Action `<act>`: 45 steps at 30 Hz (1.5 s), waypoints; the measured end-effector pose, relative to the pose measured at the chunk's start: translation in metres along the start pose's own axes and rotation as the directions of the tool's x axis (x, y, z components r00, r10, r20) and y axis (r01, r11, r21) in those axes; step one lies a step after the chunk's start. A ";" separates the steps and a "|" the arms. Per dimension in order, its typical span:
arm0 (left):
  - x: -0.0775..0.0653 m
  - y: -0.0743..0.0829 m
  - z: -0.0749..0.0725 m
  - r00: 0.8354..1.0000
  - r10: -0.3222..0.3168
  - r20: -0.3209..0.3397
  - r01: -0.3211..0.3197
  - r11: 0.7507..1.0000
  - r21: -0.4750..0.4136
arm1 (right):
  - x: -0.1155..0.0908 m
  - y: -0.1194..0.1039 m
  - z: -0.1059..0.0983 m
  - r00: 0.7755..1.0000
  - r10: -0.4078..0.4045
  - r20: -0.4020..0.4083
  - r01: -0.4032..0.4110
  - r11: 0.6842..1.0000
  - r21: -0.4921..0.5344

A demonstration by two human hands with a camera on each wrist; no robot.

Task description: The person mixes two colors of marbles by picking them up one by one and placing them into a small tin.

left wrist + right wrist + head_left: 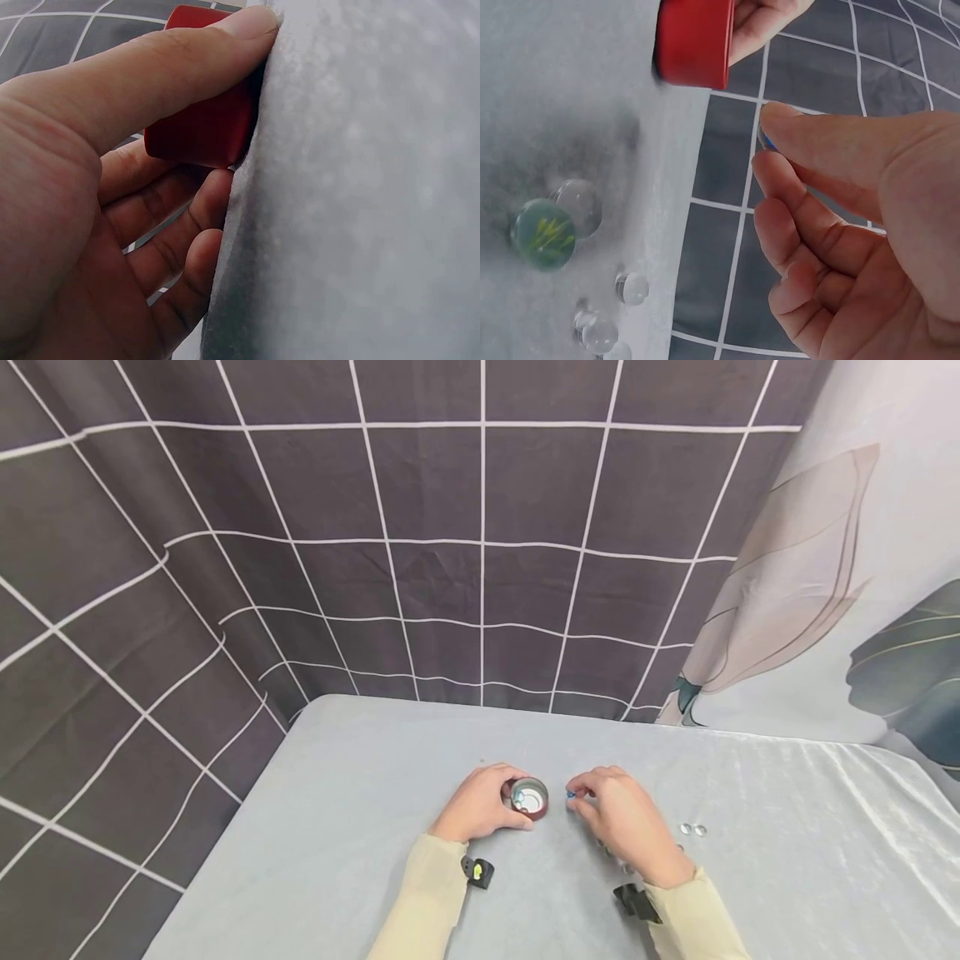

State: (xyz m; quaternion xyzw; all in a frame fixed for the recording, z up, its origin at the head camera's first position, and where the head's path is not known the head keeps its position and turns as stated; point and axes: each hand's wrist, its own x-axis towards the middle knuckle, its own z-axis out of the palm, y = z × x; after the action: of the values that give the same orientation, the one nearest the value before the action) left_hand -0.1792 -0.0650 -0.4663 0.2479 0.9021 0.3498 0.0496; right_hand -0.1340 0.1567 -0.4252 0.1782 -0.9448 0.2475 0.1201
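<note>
My left hand (480, 802) grips a small round red tin (543, 813), thumb on the near side and fingers around the far side. The tin stands upright on the table with its open top facing up; a few small glassy pieces lie inside. In the left wrist view the tin's red wall (202, 131) shows under the thumb. Just right of the tin, my right hand (626, 818) pinches a small blue glass marble (571, 794) between thumb and index finger. Most of the marble (768, 141) is hidden by the fingertips in the right wrist view.
Clear marbles (686, 828) lie right of my right hand, with others partly hidden beneath it. A green marble with a yellow swirl (544, 234) sits among clear ones (634, 289). Pale cloth covers the table (360, 777); a dark gridded curtain (435, 585) hangs behind.
</note>
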 end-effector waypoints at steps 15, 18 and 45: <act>-0.001 0.000 0.000 1.000 -0.006 -0.004 0.006 1.000 -0.023 | 0.005 -0.008 0.013 0.999 -0.035 -0.008 0.035 0.999 0.018; -0.001 -0.001 0.001 1.000 0.001 -0.006 -0.001 1.000 -0.021 | 0.006 -0.010 0.014 0.999 -0.035 -0.004 0.036 0.999 0.018; 0.000 0.002 0.000 1.000 -0.015 -0.006 0.015 0.999 -0.028 | 0.010 -0.022 0.025 0.999 -0.045 0.030 0.044 0.999 0.020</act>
State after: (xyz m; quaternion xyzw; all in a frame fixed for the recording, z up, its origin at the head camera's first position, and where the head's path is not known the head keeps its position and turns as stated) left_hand -0.1783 -0.0640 -0.4652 0.2393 0.8991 0.3628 0.0531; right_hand -0.1377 0.1238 -0.4340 0.2040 -0.9399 0.2509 0.1094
